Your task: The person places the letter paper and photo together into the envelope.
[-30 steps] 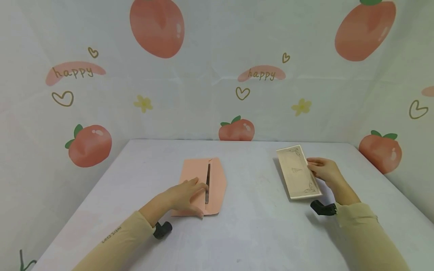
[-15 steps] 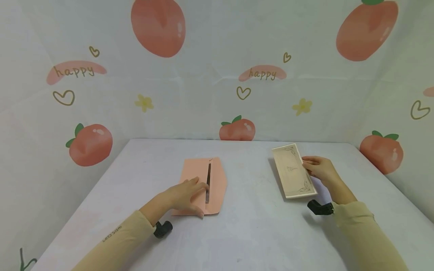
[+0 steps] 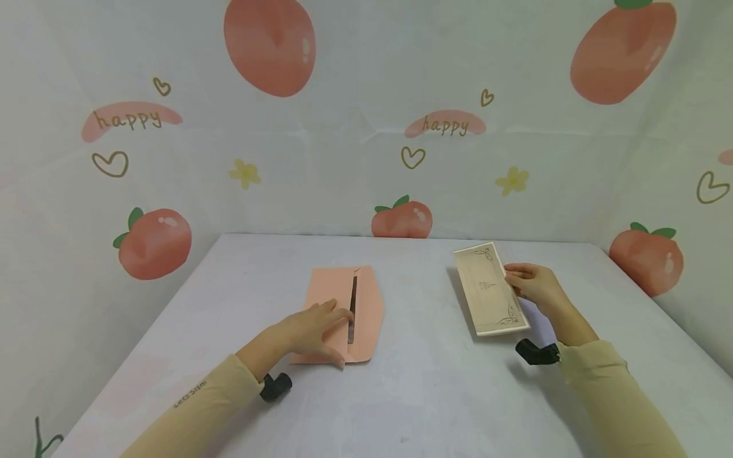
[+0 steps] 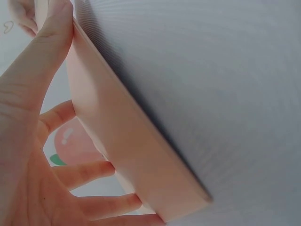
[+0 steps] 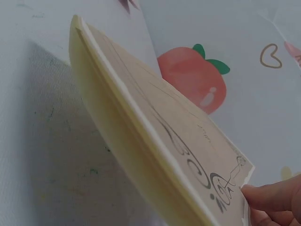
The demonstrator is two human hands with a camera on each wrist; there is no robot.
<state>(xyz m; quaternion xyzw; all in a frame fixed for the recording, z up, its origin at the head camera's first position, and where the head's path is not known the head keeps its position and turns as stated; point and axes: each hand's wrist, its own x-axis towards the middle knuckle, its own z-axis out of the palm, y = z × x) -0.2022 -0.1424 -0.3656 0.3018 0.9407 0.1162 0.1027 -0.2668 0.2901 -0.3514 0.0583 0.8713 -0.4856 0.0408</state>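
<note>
A pink envelope (image 3: 366, 318) lies on the table toward the left, its flap spread to the right and a dark slit along its opening. My left hand (image 3: 309, 327) rests on it with fingers spread; the index fingertip touches the slit and the thumb is at the near edge. In the left wrist view, fingertips (image 4: 106, 168) press the envelope's face (image 4: 127, 141). On the right, a cream card (image 3: 487, 292) with scrollwork corners and a small central motif is tilted above the table. My right hand (image 3: 538, 289) pinches its right edge; the underside is hidden in the head view.
The white table (image 3: 401, 407) ends at a pale cloth backdrop (image 3: 321, 191) printed with peaches, hearts and "happy". A black wrist camera (image 3: 276, 387) sits by the left sleeve and another black wrist camera (image 3: 537, 352) by the right sleeve.
My right hand has moved a little to the left with the card, bringing it closer to the envelope. The left hand and the envelope have stayed in place.
</note>
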